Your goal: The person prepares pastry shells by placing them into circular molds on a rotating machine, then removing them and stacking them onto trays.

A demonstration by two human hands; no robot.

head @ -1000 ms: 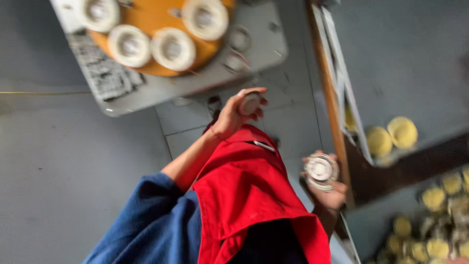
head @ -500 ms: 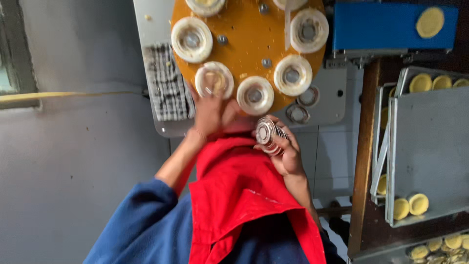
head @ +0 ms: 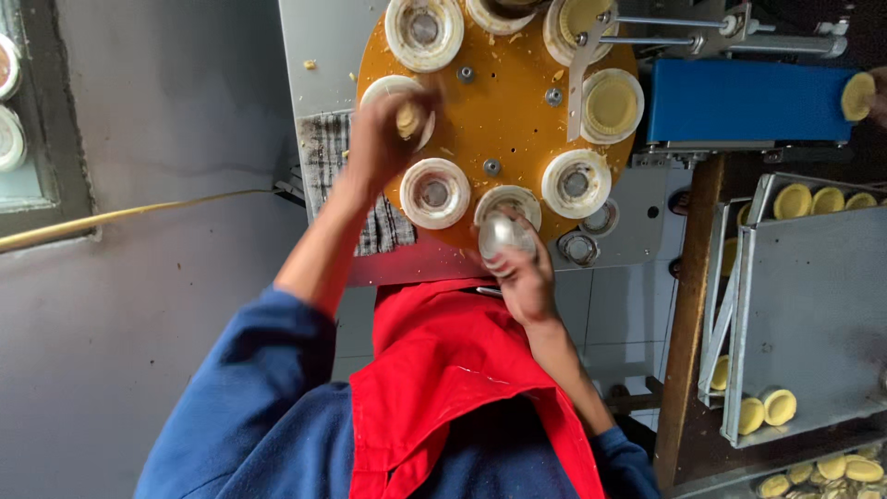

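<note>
From above I look down on a round orange turntable [head: 504, 102], a flat smooth disc speckled with pale crumbs and ringed with shallow white cups [head: 435, 192], each with a grey metal centre. My left hand [head: 383, 139] sits at about nine o'clock on the disc, fingers bunched around a small lump of pale yellow dough [head: 407, 117] over one white cup; the hand is blurred, so I cannot make out the grip finely. My right hand [head: 522, 268] is at six o'clock on the disc, closed around a shiny silver foil tart tin [head: 504, 233] that it holds at the rim of the nearest cup. At two o'clock, two cups already carry pressed yellow pastry shells [head: 613, 103] with fluted edges, under a thin metal arm [head: 679, 20]. To the right of that lies a blue conveyor belt [head: 744, 100] with one yellow shell at its far end, partly cut off. At four o'clock stand grey metal trays [head: 813, 305] holding a few yellow shells; most of their stock is hidden by the tray above. A grey-checked cloth [head: 323, 157] lies at nine o'clock beside the disc. My red apron [head: 453, 388] and blue sleeves [head: 249, 397] fill the lower view, hiding the machine's base.
</note>
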